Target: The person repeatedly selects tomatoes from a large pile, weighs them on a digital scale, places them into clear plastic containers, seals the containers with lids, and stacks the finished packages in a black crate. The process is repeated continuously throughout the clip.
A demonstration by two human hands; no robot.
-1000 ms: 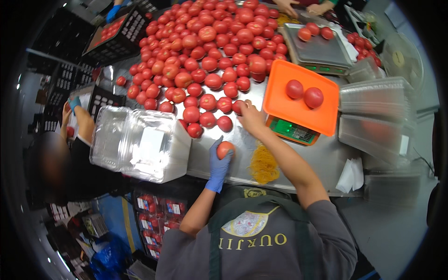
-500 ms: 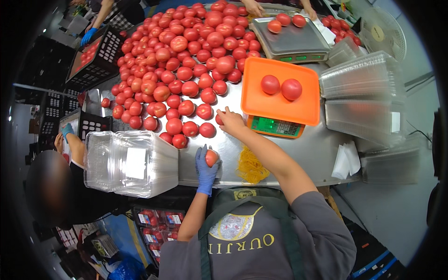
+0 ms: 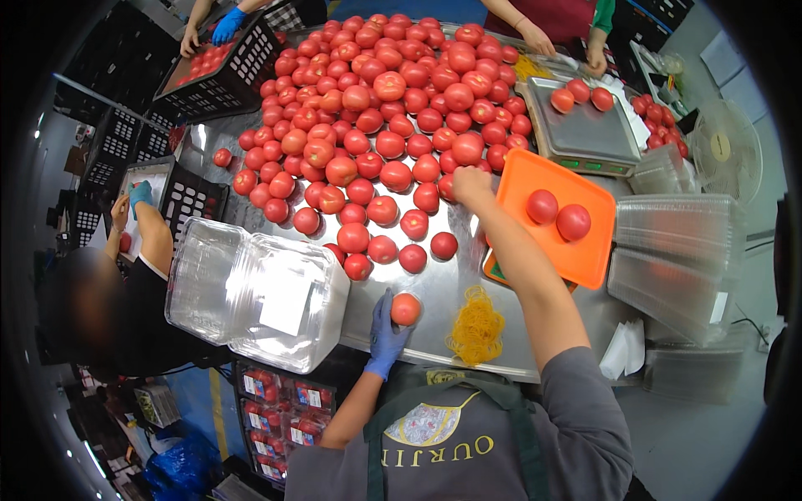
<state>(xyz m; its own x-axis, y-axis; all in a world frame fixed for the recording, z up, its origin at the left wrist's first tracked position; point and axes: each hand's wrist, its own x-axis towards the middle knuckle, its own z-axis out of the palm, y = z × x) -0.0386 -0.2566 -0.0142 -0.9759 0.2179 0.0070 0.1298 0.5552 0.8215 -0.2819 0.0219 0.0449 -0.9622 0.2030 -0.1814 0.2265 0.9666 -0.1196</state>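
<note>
My left hand [image 3: 387, 341], in a blue glove, is closed around a tomato [image 3: 406, 310] above the near edge of the metal table [image 3: 359, 321]. Bare and stretched out to the far side, my right hand [image 3: 474, 185] has its fingers curled down against a red tomato [image 3: 447, 188] at the right side of the pile; its fingertips are hidden. The large pile of tomatoes [image 3: 368, 125] covers the table's middle and far part. Beside my right forearm, two tomatoes [image 3: 557, 215] lie in an orange tray [image 3: 522, 188] on a scale, its display mostly covered by my arm.
Stacked clear plastic boxes [image 3: 280, 305] stand left of my left hand, with more clear boxes [image 3: 677, 250] at right. Yellow rubber bands [image 3: 476, 326] lie near the front edge. A second scale [image 3: 585, 125] holds three tomatoes. Co-workers' hands [image 3: 535, 37] are across the table, black crates [image 3: 234, 71] at left.
The view has shifted, so the table appears lower and further right. My right hand has left a tomato at the pile's near edge and reached farther away. My left hand still holds its tomato.
</note>
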